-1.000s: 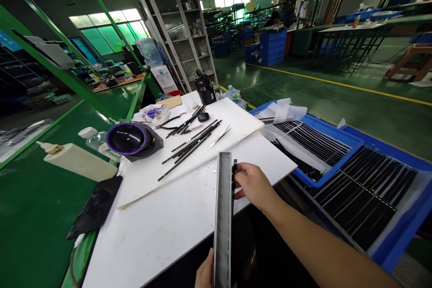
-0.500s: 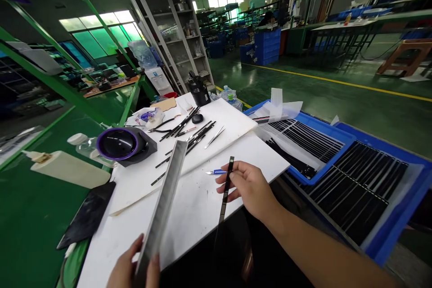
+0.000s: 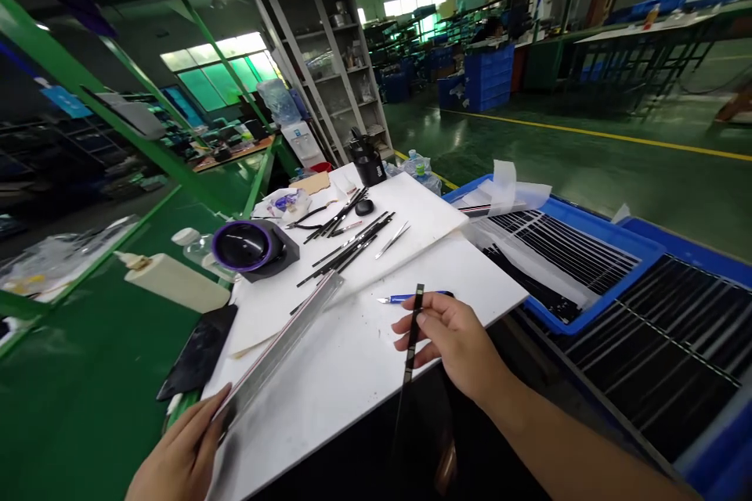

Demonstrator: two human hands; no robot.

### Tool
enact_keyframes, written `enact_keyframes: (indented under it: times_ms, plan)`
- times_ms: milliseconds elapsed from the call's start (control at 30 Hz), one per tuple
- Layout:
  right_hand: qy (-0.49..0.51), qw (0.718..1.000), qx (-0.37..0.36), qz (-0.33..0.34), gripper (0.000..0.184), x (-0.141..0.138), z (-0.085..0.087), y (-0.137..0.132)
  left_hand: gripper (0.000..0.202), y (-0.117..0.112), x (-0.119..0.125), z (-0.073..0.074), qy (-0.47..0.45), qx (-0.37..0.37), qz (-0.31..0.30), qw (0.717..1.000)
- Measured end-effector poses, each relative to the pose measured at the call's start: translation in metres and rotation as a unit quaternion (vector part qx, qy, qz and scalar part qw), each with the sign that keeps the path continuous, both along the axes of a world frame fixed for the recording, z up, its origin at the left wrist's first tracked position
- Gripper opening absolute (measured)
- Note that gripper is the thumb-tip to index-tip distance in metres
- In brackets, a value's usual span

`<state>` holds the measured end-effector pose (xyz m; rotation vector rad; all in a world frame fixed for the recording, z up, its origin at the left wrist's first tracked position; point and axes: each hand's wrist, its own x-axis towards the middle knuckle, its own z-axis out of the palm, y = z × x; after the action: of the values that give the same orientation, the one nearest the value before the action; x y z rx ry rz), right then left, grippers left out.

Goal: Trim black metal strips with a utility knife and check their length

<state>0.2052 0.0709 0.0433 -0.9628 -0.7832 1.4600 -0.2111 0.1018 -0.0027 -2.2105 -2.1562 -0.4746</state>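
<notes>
At the lower left, my left hand (image 3: 188, 438) is closed on the near end of a long grey metal channel (image 3: 282, 340), which slants away across the white board (image 3: 346, 364). A thin black strip (image 3: 414, 329) with small shiny patches is pinched between the thumb and fingers of my right hand (image 3: 452, 333); its lower end fades against dark clothing. Just behind those fingers lies a blue-handled craft knife (image 3: 399, 299). Farther back, several black strips (image 3: 344, 254) rest near tweezers (image 3: 392, 240), pliers (image 3: 309, 219) and a black computer mouse (image 3: 364, 207).
Blue trays (image 3: 564, 326) holding rows of black strips stand to the right. A purple-rimmed black device (image 3: 255, 246), a squeeze bottle (image 3: 176, 282) and a black pouch (image 3: 197, 352) are at the left. A black pen holder (image 3: 367, 160) stands at the board's far corner.
The metal channel has tilted farther over and turned, my left hand moving left with it. My right hand keeps its hold on the black strip. The whole view has shifted slightly.
</notes>
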Motion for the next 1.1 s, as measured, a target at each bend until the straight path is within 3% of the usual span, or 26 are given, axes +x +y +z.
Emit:
enact_keyframes:
  times_ms: [200, 333, 467, 633, 733, 800, 833, 900, 933, 967, 1000, 1033, 1100]
  plan:
    - [-0.015, 1.0, -0.016, -0.008, 0.029, 0.003, -0.008, -0.003, 0.052, 0.068, 0.012, 0.039, -0.072, -0.063, 0.081, 0.992]
    - [-0.021, 0.999, -0.025, -0.016, 0.031, 0.005, -0.015, -0.005, 0.052, 0.109, 0.01, 0.047, -0.081, -0.092, 0.079, 0.989]
    - [-0.023, 0.999, -0.032, -0.014, 0.029, 0.006, -0.019, -0.004, 0.047, 0.13, 0.007, 0.051, -0.093, -0.118, 0.065, 0.986]
    - [-0.015, 0.999, -0.039, -0.011, 0.026, -0.002, -0.021, 0.001, 0.047, 0.129, 0.021, 0.069, -0.087, -0.104, 0.077, 0.988]
    - [-0.002, 1.0, -0.026, 0.01, 0.022, -0.015, -0.019, 0.004, 0.057, 0.101, 0.062, 0.077, -0.095, -0.051, 0.078, 0.991]
    - [0.004, 1.0, -0.015, 0.024, 0.02, -0.027, -0.016, 0.005, 0.055, 0.069, 0.104, 0.077, -0.163, -0.08, 0.0, 0.983]
    - [0.003, 1.0, -0.01, 0.029, 0.019, -0.034, -0.015, 0.006, 0.054, 0.051, 0.127, 0.074, -0.206, -0.137, -0.063, 0.967]
    - [-0.003, 0.999, -0.004, 0.032, 0.018, -0.045, -0.014, 0.006, 0.057, 0.014, 0.169, 0.063, -0.379, -0.347, -0.174, 0.84]
    - [-0.004, 0.999, -0.003, 0.034, 0.018, -0.049, -0.013, 0.006, 0.055, -0.002, 0.186, 0.055, -0.428, -0.417, -0.194, 0.778]
    - [-0.002, 0.999, -0.003, 0.037, 0.018, -0.051, -0.013, 0.005, 0.053, -0.017, 0.199, 0.046, -0.462, -0.449, -0.197, 0.739]
    - [0.0, 0.999, -0.005, 0.04, 0.018, -0.052, -0.013, 0.004, 0.052, -0.029, 0.208, 0.037, -0.506, -0.444, -0.177, 0.718]
    - [-0.001, 0.999, -0.006, 0.042, 0.018, -0.052, -0.013, 0.003, 0.052, -0.038, 0.213, 0.029, -0.549, -0.431, -0.142, 0.701]
    - [-0.023, 0.999, 0.002, 0.043, 0.016, -0.048, -0.015, 0.001, 0.052, -0.05, 0.215, 0.014, -0.63, -0.426, -0.088, 0.643]
